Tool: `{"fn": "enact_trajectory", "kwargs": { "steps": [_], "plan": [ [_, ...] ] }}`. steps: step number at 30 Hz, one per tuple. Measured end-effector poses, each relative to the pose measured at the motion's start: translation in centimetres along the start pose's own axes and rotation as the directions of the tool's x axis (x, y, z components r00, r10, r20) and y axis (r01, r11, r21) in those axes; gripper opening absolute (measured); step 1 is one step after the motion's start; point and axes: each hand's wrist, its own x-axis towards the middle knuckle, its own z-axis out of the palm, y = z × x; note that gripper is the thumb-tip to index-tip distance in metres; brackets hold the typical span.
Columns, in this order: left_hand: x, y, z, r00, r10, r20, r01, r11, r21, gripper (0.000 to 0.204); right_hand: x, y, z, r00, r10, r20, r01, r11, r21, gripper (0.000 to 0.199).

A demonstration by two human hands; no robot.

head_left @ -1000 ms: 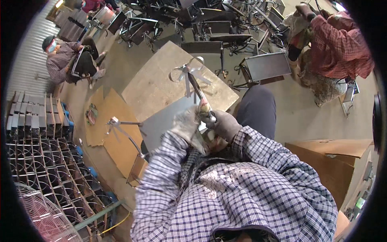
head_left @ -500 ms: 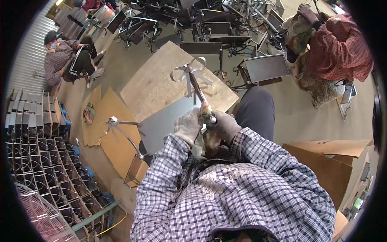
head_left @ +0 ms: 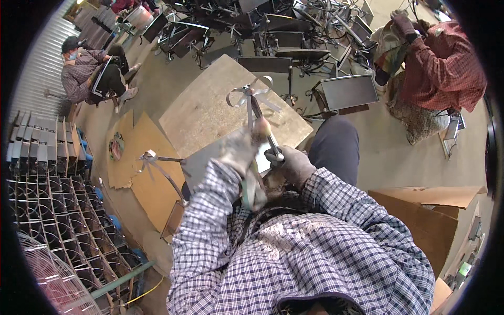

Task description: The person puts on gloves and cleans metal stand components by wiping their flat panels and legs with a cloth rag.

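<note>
A metal stand point(head_left: 256, 108) with a bow of curled strips at its far end rises from my lap. My gloved right hand point(head_left: 295, 165) is closed round the near end of its post. My gloved left hand point(head_left: 234, 152), smeared by motion, is at the left side of the post with a stained rag point(head_left: 253, 193). Part of the rag wraps the post and part hangs below the hand. Beneath the hands lies a smooth grey panel point(head_left: 202, 163). Left of it, a second curled metal bow point(head_left: 150, 156) sticks out on thin rods.
A worn board point(head_left: 205, 100) lies ahead, with cardboard point(head_left: 149, 181) to its left. Metal stands point(head_left: 283, 42) pile up beyond. Racks of metal frames point(head_left: 58, 226) stand at left, a cardboard box point(head_left: 415, 226) at right. Co-workers sit at far left point(head_left: 86, 73) and right point(head_left: 441, 68).
My left hand has moved left, away from my right hand, and the rag has shifted with it. More of the post's bare metal shows near my right hand.
</note>
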Motion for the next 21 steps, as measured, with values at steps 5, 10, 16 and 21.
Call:
{"fn": "enact_trajectory", "kwargs": {
  "steps": [5,10,16,21],
  "plan": [
    [-2.5,0.7,0.2,0.971,0.240,0.022,-0.230,0.897,0.377,0.027,0.3,0.6,0.6,0.995,-0.050,-0.086,0.058,0.994,0.090,0.015],
    [2.5,0.0,-6.2,0.980,0.201,-0.006,-0.166,0.825,0.540,0.028,-0.4,-0.4,-0.1,1.000,-0.008,-0.026,0.011,0.993,0.118,0.020],
    [1.0,1.9,-3.2,1.000,0.005,0.025,-0.019,0.818,0.575,0.027,-0.2,-0.4,0.5,0.995,0.027,-0.091,0.010,0.925,0.379,0.016],
    [-4.4,2.8,0.5,0.973,0.219,0.075,-0.231,0.889,0.396,0.020,0.5,0.7,0.8,0.972,0.204,0.113,-0.233,0.812,0.535,0.025]
  ]
}}
